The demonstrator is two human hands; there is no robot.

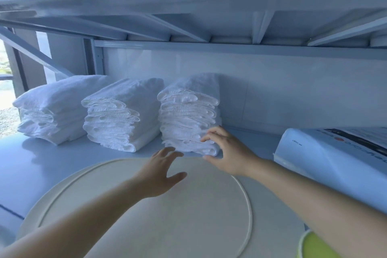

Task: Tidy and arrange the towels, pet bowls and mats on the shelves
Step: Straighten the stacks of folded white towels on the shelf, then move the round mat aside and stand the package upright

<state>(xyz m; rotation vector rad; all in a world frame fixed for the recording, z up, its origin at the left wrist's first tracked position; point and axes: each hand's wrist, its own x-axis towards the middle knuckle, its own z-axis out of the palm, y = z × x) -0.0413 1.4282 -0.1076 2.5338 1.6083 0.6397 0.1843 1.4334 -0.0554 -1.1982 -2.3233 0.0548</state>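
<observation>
Your right hand [226, 153], fingers loosely spread, touches the low front corner of the rightmost towel stack [188, 115]; your left hand [159, 172] hovers open at its 7 o'clock. Standing at 12 o'clock from the round mat [146, 205], the stack looks soft and slump-prone: cup both sides, low.
</observation>
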